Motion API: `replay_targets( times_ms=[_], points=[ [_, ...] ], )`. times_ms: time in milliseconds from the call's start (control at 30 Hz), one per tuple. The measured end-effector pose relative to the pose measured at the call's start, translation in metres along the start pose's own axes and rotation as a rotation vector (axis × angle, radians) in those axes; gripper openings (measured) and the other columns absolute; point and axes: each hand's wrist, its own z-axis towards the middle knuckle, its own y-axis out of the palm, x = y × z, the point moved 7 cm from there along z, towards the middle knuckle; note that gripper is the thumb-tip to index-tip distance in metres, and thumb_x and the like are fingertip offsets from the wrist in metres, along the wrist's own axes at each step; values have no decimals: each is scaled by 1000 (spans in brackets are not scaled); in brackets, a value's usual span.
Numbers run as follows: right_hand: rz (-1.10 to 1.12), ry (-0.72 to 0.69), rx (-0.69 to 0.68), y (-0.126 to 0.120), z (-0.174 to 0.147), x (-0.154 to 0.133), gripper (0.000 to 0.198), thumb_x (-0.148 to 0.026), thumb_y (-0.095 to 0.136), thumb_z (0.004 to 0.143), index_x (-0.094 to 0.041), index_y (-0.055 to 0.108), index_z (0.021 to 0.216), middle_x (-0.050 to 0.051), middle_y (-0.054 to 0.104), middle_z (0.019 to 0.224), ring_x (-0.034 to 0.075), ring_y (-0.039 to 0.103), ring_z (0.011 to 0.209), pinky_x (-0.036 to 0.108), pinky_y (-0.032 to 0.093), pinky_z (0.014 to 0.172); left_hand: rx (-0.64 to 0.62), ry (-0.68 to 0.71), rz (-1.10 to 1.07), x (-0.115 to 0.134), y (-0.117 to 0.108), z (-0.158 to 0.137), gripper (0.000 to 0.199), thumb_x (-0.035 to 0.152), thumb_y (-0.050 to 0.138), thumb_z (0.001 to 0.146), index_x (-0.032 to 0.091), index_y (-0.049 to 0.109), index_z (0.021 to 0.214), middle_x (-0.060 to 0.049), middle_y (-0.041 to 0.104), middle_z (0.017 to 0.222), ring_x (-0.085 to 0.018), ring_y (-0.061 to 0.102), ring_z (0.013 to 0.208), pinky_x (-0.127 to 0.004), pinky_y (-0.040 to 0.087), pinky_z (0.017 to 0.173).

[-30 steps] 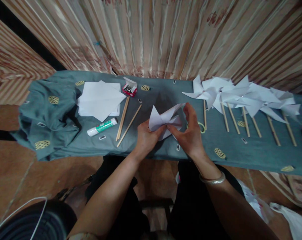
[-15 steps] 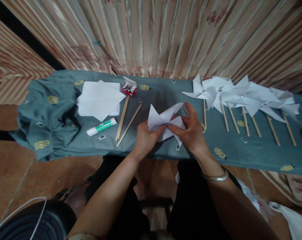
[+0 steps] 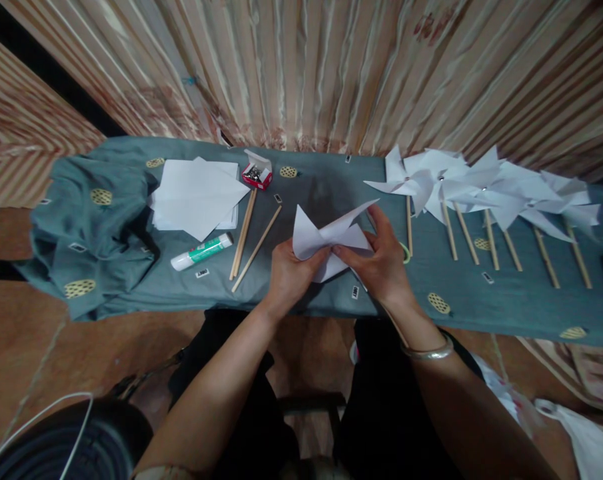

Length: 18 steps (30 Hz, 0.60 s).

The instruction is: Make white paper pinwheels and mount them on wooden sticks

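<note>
Both hands grip a white paper pinwheel [image 3: 308,233] just above the cloth, its blades folded in toward the centre. My left hand [image 3: 292,273] is closed on its left side, the thumb pressing near the middle. From the right, my right hand [image 3: 385,267] pinches it, with the thumb beside the other thumb and the fingers behind the paper. No stick shows on this pinwheel. Left of my hands lie a single wooden stick [image 3: 257,248] and a few more sticks [image 3: 242,237] side by side.
A green cloth [image 3: 326,183] covers the table. At left are a stack of white paper [image 3: 196,197], a glue stick [image 3: 202,252] and an open red box of metal pins [image 3: 256,175]. Several pinwheels on sticks [image 3: 506,193] lie at right. A pleated curtain [image 3: 301,73] hangs behind.
The pinwheel's upper right blade stands slightly higher and straighter, and the paper has tilted a little. Both hands keep their hold in nearly the same place.
</note>
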Motion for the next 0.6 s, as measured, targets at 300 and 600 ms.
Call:
replay_targets(
  times_ms=[300,600],
  points=[
    [77,-37,-2,2,2,2,92,-38,83,62,-23,41,143,15,57,141,29,71,98,43,61,81,2,-21,-52,-2,1,1,27,33,78,65,17,75,86,-6,77,85,-23,70,77,-29,55,67],
    [114,-4,-38,2,4,2,87,-35,83,62,-24,46,140,12,59,138,29,72,97,43,63,79,32,-101,-151,-2,1,1,23,30,82,58,16,73,73,-6,77,79,-23,70,73,-31,56,66]
  ],
)
